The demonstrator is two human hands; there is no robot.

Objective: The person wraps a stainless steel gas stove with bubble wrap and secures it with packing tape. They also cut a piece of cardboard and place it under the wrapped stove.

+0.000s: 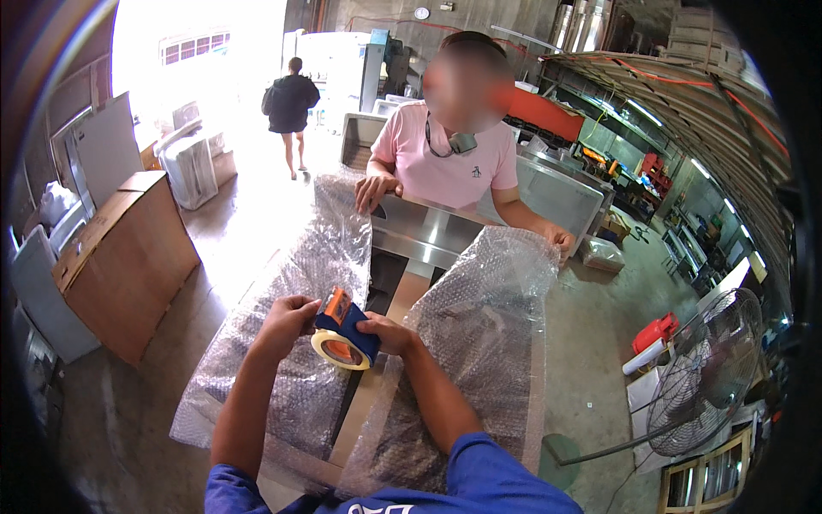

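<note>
Near edge: wearer's royal-blue cloth shirt [509, 475], bare forearms reaching fwd. R hand [390, 332] is wrapped firmly round the right side of a blue tape dispenser w/ an orange end piece [353, 324], which is held up abv the middle of the work; a pale-yellow ring-shaped tape roll [341, 349] sits in it, facing near. L hand [289, 324] has fingers closed in a pinch just beside the dispenser's orange end; can't tell if there's tape btwn them.

Below: clear bubble-wrap sheet on the left [278, 360] & clear bubble-wrap sheet on the right [484, 321], draped over a long silver steel unit [438, 230], w/ a bare strip btwn.

Near right: round wire-cage fan [704, 377]; just past it, red metal gas cylinder [656, 331] on the floor. Left, approx. same depth: tall brown cardboard box [133, 261].

Far end of unit: co-worker in pink collared shirt [454, 163], one hand [375, 192] on the far left edge, other hand [558, 238] at right sheet's far corner.

Farther, left of co-worker: person in black top [291, 107], upright nr the bright doorway.
</note>
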